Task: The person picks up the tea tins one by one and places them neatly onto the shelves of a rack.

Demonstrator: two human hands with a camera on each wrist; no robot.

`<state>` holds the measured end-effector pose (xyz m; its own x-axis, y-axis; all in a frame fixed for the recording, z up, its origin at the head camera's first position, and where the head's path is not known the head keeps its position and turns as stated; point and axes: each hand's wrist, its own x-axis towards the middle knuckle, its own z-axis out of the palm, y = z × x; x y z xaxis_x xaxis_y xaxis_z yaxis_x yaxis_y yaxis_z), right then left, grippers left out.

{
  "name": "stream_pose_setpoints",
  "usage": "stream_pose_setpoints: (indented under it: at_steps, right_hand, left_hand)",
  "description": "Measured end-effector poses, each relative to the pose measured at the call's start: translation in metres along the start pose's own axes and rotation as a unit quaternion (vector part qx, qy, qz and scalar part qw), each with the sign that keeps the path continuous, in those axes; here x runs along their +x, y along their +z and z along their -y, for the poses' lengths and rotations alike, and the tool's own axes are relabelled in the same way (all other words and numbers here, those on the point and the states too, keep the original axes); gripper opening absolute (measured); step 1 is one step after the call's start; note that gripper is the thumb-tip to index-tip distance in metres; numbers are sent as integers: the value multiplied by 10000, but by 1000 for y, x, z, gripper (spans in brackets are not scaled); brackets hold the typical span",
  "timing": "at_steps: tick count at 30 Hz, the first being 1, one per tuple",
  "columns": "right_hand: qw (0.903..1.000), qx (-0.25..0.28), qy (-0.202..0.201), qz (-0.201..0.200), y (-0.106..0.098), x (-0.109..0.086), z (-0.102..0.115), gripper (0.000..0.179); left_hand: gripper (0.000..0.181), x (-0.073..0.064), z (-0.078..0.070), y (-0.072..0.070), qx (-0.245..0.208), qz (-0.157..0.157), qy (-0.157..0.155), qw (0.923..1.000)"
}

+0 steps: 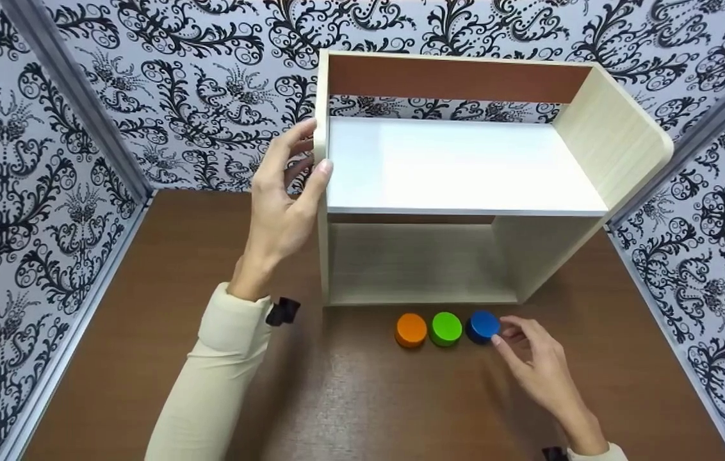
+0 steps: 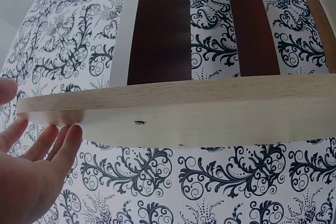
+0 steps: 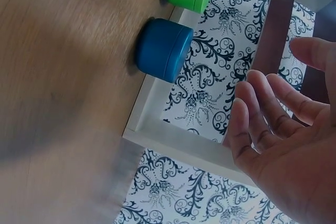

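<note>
A small wooden shelf unit (image 1: 465, 211) with a white middle shelf stands in front of me. My left hand (image 1: 285, 198) holds its left side panel (image 2: 210, 121), fingertips against the outer face and the thumb by the front edge. In front of the unit stand three round lidded pots in a row: orange (image 1: 411, 330), green (image 1: 446, 328) and blue (image 1: 483, 326). Beside the blue pot is my right hand (image 1: 538, 365), its fingers loosely bent. The right wrist view shows a gap between those fingers and the blue pot (image 3: 164, 51).
Brown tabletop (image 1: 350, 397) lies under everything. Patterned black-and-white walls (image 1: 196, 96) enclose it at the back and both sides. Across the unit's upper back runs a reddish-brown strip (image 1: 452, 77), and its right side panel (image 1: 619, 141) slants toward me.
</note>
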<state>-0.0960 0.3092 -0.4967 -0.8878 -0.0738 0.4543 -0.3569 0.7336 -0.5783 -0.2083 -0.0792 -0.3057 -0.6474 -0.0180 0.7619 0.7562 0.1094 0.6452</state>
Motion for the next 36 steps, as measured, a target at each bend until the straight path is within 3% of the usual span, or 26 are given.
stream_pose_setpoints:
  at_steps: [9, 25, 32, 36]
  right_hand:
    - [9997, 74, 140, 179, 3, -1, 1, 33]
    - [9992, 179, 307, 163, 6, -1, -5, 33]
    - [9965, 386, 729, 139, 6, -1, -12, 34]
    - [9946, 234, 988, 223, 6, -1, -16, 41]
  left_hand:
    - [42, 5, 2, 2, -16, 5, 31, 10000]
    - [40, 6, 4, 2, 96, -11, 143, 9999]
    - [40, 6, 3, 2, 127, -7, 116, 9999]
    - [40, 6, 4, 2, 98, -26, 94, 9999]
